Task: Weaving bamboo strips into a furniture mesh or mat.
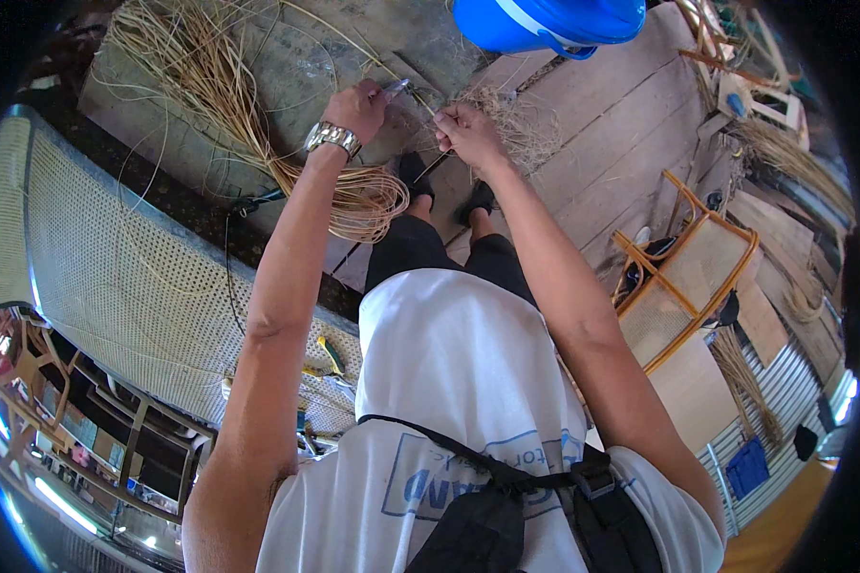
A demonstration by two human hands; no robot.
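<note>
Above floorboards, both hands raised, left hand (358, 107) gripping knife (396, 89), right hand (468, 134) pinching strand (428, 110)

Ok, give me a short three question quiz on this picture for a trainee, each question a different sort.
1. True or false: the left hand, with a silver metal wristwatch, holds a small metal blade.
2. What does the right hand pinch? A) a thin pale cane strand B) a screwdriver C) the blue plastic bucket
3. Fill in: the bundle of pale cane strands lies on the ____ side of the person.

Key: 1 true; 2 A; 3 left.
</note>
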